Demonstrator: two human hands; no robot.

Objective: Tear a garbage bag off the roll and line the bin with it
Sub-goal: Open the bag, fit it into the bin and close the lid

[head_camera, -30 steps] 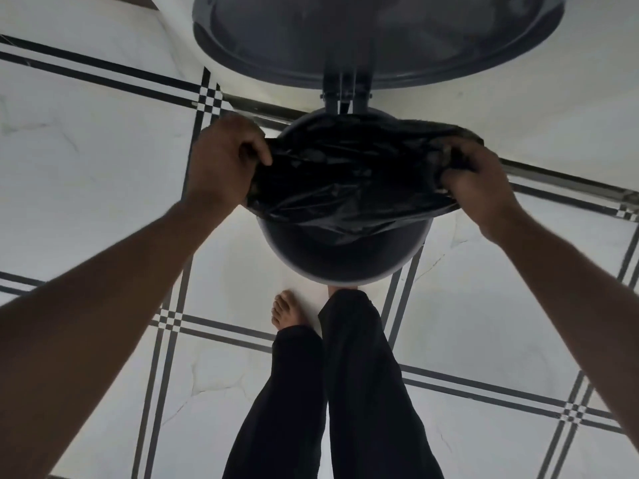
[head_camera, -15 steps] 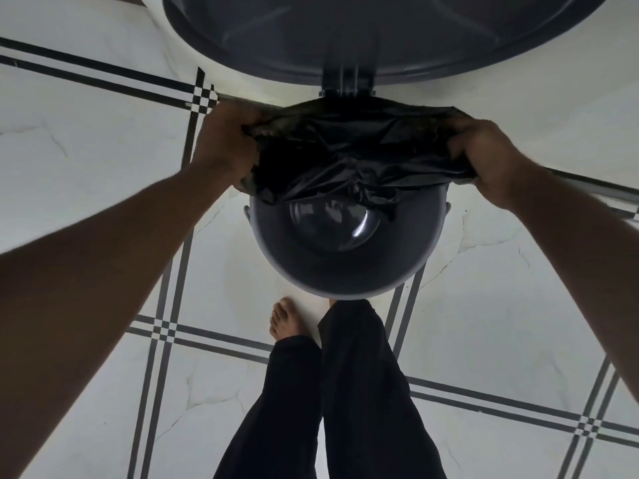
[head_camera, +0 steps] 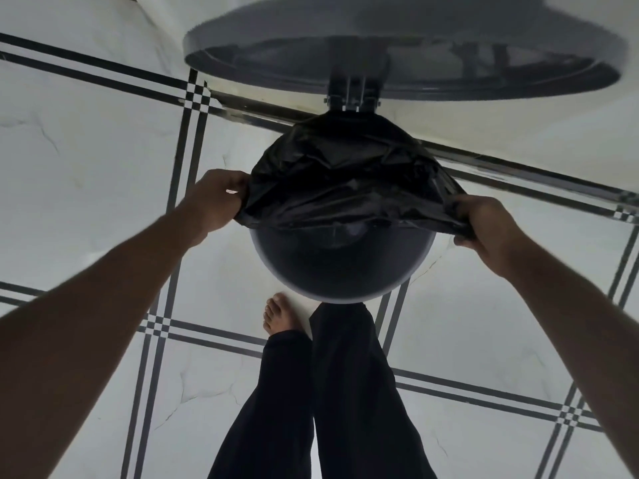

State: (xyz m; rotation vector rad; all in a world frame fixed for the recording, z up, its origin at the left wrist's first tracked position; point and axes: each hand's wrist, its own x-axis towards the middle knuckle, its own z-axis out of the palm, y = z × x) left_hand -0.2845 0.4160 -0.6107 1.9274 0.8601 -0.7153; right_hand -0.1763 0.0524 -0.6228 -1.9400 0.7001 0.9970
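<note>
Head view: garbage bag [head_camera: 345,181] over bin [head_camera: 342,267], apparently gripped by left hand [head_camera: 216,198] and right hand [head_camera: 489,226].

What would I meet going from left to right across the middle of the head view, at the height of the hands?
Left hand → black garbage bag, stretched over the far part of the bin → right hand. Each hand grips one side edge of the bag.

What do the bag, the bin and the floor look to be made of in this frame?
Bag: thin black plastic film, glossy; it crinkles and catches light where the left hand and right hand stretch it.
Bin: probably moulded plastic, dark grey, smooth with a dull sheen; metal cannot be ruled out.
Floor: polished tile, white with marble-like veins and black line borders; stone or ceramic is unclear.
</note>
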